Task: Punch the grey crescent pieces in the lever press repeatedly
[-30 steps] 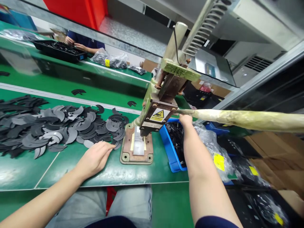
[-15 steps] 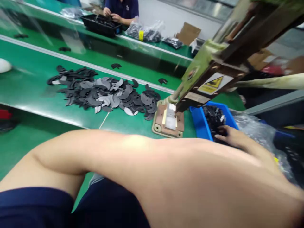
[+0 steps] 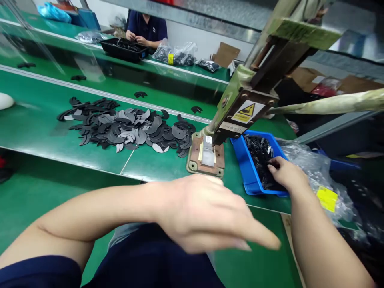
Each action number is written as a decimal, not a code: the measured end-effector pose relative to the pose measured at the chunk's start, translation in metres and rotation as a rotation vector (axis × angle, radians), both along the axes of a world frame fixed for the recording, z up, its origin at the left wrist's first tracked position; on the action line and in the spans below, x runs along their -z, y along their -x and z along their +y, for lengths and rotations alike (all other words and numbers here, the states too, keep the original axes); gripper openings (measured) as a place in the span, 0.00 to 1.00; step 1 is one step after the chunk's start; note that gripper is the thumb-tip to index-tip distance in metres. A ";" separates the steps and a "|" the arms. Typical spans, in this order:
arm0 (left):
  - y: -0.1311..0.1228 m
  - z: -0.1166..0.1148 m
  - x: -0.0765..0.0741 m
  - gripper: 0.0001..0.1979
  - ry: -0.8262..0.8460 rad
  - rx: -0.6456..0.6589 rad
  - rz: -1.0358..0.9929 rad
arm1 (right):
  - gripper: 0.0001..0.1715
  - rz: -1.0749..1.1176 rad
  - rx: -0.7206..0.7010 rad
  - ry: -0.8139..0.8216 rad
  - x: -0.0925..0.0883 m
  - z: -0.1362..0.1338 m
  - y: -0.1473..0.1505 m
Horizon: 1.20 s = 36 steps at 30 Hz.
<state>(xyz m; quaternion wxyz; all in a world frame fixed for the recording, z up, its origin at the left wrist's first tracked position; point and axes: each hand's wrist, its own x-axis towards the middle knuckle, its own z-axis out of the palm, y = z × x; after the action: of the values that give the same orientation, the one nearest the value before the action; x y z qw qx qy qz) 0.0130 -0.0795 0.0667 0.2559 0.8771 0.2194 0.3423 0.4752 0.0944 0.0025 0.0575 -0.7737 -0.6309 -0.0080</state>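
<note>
Blue bin [image 3: 243, 168] stood near bench [image 3: 156, 170] edge, probably for reach; right hand [image 3: 285, 173] half-curled inside, hold unclear; left hand [image 3: 207, 212] loosely outstretched, seemingly empty.

A blue, open-topped bin [image 3: 245, 166] sits upright toward three o'clock in view, its long sides slanting from eleven to five. Inside, small black parts [image 3: 257, 154] lie loose in a jumbled heap, overlapping at many angles.
</note>
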 end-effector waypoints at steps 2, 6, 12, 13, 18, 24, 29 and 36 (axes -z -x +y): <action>0.001 0.020 0.001 0.15 0.043 0.144 -0.054 | 0.15 0.012 0.013 -0.032 -0.005 -0.006 0.002; 0.001 0.032 0.040 0.12 0.200 0.122 -0.110 | 0.15 0.063 -0.013 -0.165 -0.015 -0.019 0.006; 0.001 0.019 0.089 0.11 0.414 -0.060 -0.043 | 0.16 0.218 -0.022 -0.328 -0.025 -0.034 0.014; 0.001 0.019 0.091 0.11 0.415 -0.059 -0.034 | 0.16 0.252 -0.020 -0.347 -0.026 -0.037 0.018; -0.005 0.030 0.089 0.11 0.352 -0.139 -0.079 | 0.18 0.429 -0.130 -0.404 -0.031 -0.071 0.073; -0.016 0.039 0.087 0.19 0.292 -0.259 -0.191 | 0.16 0.652 -0.479 -0.236 -0.016 -0.135 0.175; -0.012 0.035 0.091 0.15 0.239 -0.245 -0.225 | 0.13 0.623 -0.754 -0.232 0.010 -0.152 0.213; 0.001 0.025 0.095 0.13 0.192 -0.203 -0.283 | 0.15 0.491 -0.947 -0.431 0.035 -0.152 0.218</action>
<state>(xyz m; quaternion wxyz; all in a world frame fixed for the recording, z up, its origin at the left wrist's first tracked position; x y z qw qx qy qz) 0.0122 -0.0549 -0.0288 0.3306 0.7653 0.3002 0.4637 0.2570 -0.0575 -0.0320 0.3561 -0.3569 -0.8607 0.0701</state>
